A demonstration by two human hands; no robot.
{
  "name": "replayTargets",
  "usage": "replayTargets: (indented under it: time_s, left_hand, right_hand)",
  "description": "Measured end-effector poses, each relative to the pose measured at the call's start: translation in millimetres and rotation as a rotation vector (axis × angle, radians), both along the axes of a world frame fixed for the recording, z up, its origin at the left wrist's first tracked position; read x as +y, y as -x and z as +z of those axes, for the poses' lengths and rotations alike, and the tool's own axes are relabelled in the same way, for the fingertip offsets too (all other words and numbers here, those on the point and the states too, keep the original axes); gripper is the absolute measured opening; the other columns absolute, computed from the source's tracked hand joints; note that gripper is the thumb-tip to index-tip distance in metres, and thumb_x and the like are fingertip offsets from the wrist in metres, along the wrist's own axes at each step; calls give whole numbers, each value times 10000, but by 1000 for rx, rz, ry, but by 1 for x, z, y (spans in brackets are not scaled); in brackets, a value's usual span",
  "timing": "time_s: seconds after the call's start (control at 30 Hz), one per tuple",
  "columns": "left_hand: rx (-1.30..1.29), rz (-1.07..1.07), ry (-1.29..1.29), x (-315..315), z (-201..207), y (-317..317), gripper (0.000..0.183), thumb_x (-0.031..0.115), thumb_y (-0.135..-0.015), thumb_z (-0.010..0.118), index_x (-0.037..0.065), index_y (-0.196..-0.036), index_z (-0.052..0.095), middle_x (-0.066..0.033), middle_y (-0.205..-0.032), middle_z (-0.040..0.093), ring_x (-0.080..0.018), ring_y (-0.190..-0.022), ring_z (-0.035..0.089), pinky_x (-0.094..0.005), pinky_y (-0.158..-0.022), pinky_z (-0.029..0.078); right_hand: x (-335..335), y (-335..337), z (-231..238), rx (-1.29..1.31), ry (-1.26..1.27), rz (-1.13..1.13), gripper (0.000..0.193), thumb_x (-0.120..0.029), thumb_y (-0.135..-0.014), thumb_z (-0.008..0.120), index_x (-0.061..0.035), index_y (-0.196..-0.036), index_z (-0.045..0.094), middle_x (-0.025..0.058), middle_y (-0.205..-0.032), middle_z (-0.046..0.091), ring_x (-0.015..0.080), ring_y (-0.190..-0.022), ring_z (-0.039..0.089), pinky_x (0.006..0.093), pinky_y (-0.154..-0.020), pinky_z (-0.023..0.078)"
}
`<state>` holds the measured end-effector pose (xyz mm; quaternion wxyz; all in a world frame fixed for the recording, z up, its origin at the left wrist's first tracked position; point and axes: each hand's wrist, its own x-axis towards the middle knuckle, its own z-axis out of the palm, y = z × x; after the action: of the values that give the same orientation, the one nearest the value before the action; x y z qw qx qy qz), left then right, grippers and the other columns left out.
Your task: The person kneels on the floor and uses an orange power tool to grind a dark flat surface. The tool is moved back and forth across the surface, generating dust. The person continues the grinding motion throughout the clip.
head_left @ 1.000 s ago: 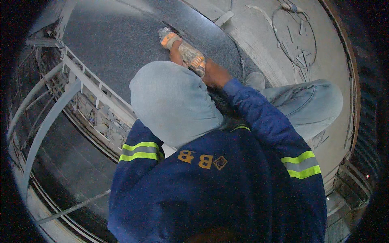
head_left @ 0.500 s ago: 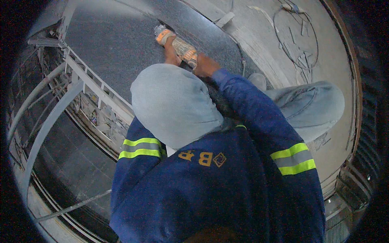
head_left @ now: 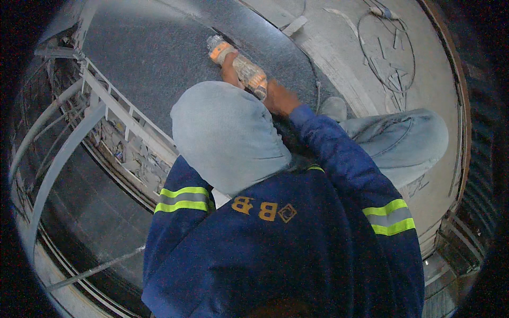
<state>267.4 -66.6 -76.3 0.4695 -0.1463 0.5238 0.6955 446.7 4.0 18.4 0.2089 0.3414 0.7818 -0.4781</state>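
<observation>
A dust-covered orange and grey angle grinder [head_left: 247,70] lies slantwise low over a dark speckled sheet [head_left: 143,58], its grey head toward the far left. My left hand [head_left: 230,70] is wrapped round the tool's body just behind the head. At the near end, my right hand [head_left: 281,98] grips the rear of the same tool. A dark narrow line [head_left: 225,36] runs along the sheet beside the grinder's head. My raised, pale-trousered knee hides part of my left forearm. The tool's disc is not visible.
A pale dusty floor [head_left: 339,63] lies to the right, with a looped cable [head_left: 365,49] and scattered strips [head_left: 396,79]. My other bent leg [head_left: 403,140] rests there. On the left stand a metal frame [head_left: 124,108] and a curved bar [head_left: 58,169], with rubble beneath.
The grinder and both my hands have shifted a little to the right and toward me. My right sleeve has moved right with them. Both hands keep their grip.
</observation>
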Motion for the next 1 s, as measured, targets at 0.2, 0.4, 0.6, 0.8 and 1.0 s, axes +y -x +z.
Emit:
replayTargets:
  time_s: [0.2,0.4,0.6,0.8,1.0]
  left_hand:
    - [102,26,-8,12,2,12,427,384,-834,576,51,-1090,497,-136,-891,586,-336,-807,629,-495,-739,548]
    - [30,34,-47,8,-20,28,391,347,-832,587,58,-1082,501,-137,-867,590,-336,-773,634,-499,-710,552]
    - [-26,4,-31,6,23,-13,377,344,-826,599,71,-1066,499,-131,-861,590,-325,-753,639,-489,-681,555]
    - [85,61,7,-2,-18,-4,382,360,-818,607,81,-1059,509,-121,-860,585,-317,-741,632,-488,-680,551]
    - [100,58,-1,7,-20,8,373,377,-823,595,77,-1032,523,-116,-865,589,-312,-724,621,-477,-685,539]
  right_hand:
    - [6,21,-25,124,-11,53,703,-410,-699,779,77,-1117,491,319,-1071,625,450,-1025,621,477,-860,501]
    - [2,28,-32,70,-67,39,701,-404,-694,786,80,-1115,502,318,-1071,623,452,-1020,621,482,-855,498]
    - [1,-6,-8,33,-60,42,639,-404,-739,737,67,-1100,500,325,-1046,623,463,-990,624,496,-833,496]
    - [-2,-7,-11,7,28,22,623,-268,-742,698,61,-1188,414,300,-1074,621,449,-1020,624,509,-845,515]
    - [5,9,-26,139,30,11,685,-435,-738,743,67,-1128,486,320,-1086,620,446,-1025,624,489,-850,495]
